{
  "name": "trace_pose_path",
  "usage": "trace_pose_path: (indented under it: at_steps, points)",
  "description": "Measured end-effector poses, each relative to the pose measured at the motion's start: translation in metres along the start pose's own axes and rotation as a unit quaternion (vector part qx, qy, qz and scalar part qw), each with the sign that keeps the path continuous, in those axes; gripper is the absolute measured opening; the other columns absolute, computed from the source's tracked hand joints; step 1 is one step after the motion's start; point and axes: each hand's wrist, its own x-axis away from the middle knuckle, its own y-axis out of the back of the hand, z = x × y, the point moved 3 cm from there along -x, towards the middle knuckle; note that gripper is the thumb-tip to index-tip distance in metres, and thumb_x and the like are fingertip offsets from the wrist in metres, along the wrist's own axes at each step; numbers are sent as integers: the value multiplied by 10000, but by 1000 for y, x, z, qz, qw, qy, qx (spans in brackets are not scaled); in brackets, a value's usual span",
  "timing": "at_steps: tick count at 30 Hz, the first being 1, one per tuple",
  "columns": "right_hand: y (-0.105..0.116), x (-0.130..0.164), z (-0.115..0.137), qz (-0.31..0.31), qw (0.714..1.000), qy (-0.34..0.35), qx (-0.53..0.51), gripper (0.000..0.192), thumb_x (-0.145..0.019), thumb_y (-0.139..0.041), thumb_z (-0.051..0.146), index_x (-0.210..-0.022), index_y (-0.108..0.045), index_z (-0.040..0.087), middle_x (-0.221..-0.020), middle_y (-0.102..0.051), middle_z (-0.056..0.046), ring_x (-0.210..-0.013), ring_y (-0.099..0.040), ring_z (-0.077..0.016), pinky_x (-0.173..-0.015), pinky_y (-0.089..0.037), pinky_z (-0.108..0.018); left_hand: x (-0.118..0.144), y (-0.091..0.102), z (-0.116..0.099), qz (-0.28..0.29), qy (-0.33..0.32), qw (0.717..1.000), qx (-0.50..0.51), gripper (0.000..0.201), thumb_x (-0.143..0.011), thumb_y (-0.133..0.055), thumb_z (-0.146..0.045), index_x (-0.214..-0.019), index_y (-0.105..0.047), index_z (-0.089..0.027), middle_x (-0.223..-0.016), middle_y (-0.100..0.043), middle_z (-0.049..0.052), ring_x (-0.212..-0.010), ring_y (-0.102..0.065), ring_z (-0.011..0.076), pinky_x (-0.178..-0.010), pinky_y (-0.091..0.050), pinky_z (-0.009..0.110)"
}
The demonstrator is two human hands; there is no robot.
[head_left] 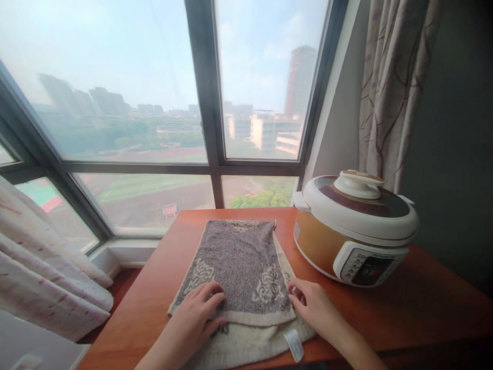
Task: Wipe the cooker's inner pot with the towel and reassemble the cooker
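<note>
Hands: left [198,314], right [313,304], on one towel [239,267].

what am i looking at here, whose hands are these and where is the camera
There is no machine: these are a person's two bare hands, filmed by one camera worn on that person's head, looking forward and down. The left hand lies flat on a folded grey patterned towel. The right hand touches the towel's right edge with its fingertips. The towel lies on a reddish wooden table by a large window. An electric pressure cooker stands to the right, lid on. Neither hand grips anything.
</note>
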Motion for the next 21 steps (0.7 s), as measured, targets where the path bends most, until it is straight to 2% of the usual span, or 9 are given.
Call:
trace_pose_path:
  at_steps: [4, 9, 11, 13, 16, 19, 21]
  points:
    - [0, 9, -12, -11, 996, -44, 74, 205, -912, -494, 215, -822, -678, 214, -761, -723, -38, -737, -680, -212, -644, -380, -284, 7, 3, 1, -1, -35, 999, -16, 283, -807, -733, -228, -1082, -681, -271, -1215, -686, 57, -1110, -658, 264, -938, -552, 372]
    - [8, 17, -3, 2, 986, -81, 147, 292, -935, -500, 336, -720, -661, 221, -731, -726, -65, -714, -688, -238, -588, -337, -290, 8, 4, -4, -14, -75, 996, -50, 140, -872, -615, -174, -969, -678, -252, -1162, -715, 46, -1062, -686, 239, -907, -565, 340]
    - [8, 18, 5, -4, 989, -75, 129, 239, -925, -514, 341, -798, -683, 230, -732, -722, -46, -722, -688, -231, -604, -363, -289, 9, 3, -5, -24, -85, 994, -63, 217, -866, -550, -112, -969, -678, -253, -1155, -724, 42, -1041, -695, 231, -906, -564, 340]
    - [4, 21, 11, -7, 994, -62, 90, 191, -897, -543, 299, -1001, -694, 245, -759, -718, -20, -741, -687, -216, -645, -407, -288, 12, 2, -1, -30, -83, 993, -76, 373, -805, -503, -32, -1033, -683, -267, -1184, -723, 39, -1050, -695, 226, -904, -563, 335]
    - [-3, 27, 16, -9, 998, -28, 50, 422, -818, -616, 234, -1240, -629, 246, -934, -711, -36, -867, -685, -217, -771, -472, -299, 20, 4, 15, -51, -13, 993, -108, 525, -737, -463, 12, -1120, -684, -270, -1203, -719, 50, -1049, -701, 226, -885, -568, 331]
    - [-6, 34, 18, -3, 999, 32, 29, 449, -769, -651, 178, -1210, -650, 261, -1126, -650, -60, -1004, -658, -221, -880, -483, -305, 29, 10, 30, -77, 84, 985, -131, 434, -773, -475, -51, -1096, -696, -237, -1164, -723, 75, -978, -724, 232, -852, -579, 336]
    - [-5, 39, 18, 13, 997, 69, 26, 383, -775, -653, 163, -1140, -674, 278, -1147, -623, -47, -1022, -648, -207, -886, -485, -291, 33, 14, 35, -82, 123, 980, -131, 395, -788, -471, -81, -1073, -698, -235, -1136, -727, 67, -937, -730, 227, -835, -581, 332]
